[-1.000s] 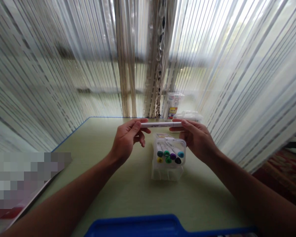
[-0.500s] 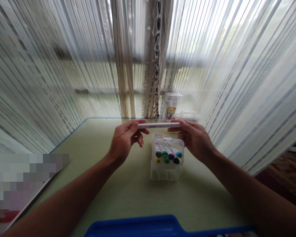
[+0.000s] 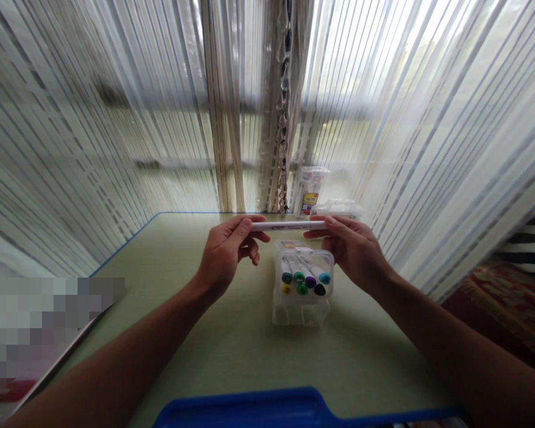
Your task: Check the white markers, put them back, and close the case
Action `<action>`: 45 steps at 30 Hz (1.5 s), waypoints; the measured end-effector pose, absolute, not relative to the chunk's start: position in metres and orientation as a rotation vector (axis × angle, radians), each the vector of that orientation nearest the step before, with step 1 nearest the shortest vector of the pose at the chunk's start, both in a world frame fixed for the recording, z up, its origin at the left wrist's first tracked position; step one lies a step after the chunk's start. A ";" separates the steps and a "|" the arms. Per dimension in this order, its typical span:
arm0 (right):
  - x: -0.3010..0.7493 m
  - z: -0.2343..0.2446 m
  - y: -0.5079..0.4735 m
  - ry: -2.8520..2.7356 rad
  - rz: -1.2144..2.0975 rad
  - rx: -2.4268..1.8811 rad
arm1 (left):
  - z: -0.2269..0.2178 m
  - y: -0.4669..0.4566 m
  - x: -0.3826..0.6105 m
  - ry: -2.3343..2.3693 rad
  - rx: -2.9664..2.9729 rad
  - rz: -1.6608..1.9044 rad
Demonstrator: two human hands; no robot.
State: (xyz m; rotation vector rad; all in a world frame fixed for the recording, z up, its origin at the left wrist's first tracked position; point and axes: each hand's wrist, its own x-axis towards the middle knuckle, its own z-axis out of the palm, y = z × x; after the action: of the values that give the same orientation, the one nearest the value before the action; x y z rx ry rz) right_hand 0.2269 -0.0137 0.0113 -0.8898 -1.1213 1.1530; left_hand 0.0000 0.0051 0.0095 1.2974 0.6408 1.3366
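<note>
A blue tray (image 3: pixel 249 407) lies at the near edge of the desk (image 3: pixel 232 356). The left hand (image 3: pixel 225 252) and right hand (image 3: pixel 354 252) grip a white marker (image 3: pixel 289 226) by its two ends, holding it level above a clear plastic case (image 3: pixel 301 312) of upright markers. Beyond stand a small plastic container (image 3: pixel 312 190) and sheer striped curtains (image 3: pixel 428 119).

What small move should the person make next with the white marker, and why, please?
Probably the right hand should gently pull its end of the white marker straight outward, to try to take off a cap. The left hand grips the other end, keeping the marker level near the clear plastic case. The hands hide the marker's ends, so I cannot confirm a cap.
</note>
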 end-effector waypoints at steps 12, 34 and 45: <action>0.229 0.004 -0.010 -1.190 1.025 -0.912 | 0.007 0.008 0.000 0.766 1.462 1.376; 0.227 0.006 -0.012 -1.201 1.037 -0.903 | 0.006 0.008 0.000 0.781 1.551 1.361; 0.228 0.007 -0.014 -1.160 1.080 -0.892 | 0.005 0.010 0.000 0.732 1.417 1.372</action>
State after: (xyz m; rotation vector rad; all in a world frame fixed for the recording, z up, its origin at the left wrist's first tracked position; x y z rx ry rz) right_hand 0.2281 -0.0140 0.0069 -0.8925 -1.1600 1.0798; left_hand 0.0002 0.0097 0.0047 1.4173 0.7322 1.3721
